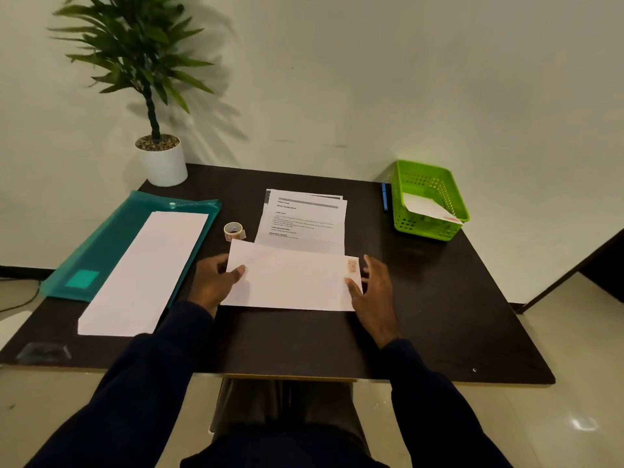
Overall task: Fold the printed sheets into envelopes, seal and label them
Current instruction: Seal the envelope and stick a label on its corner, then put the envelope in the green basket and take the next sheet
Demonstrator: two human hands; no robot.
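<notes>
While the left hand [216, 282] pinches the envelope [290, 282] by its left edge to steady it on the table [439, 315], the right hand [371, 292] has relaxed fingers, thumb near the sticker [352, 266]. Guess it's smoothing that down.

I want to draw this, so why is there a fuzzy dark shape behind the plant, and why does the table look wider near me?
Head view: the plant casts a soft shadow on the wall to its right; head view: the wide-angle lens spreads the table toward its near edge; glare shines on the floor.
</notes>
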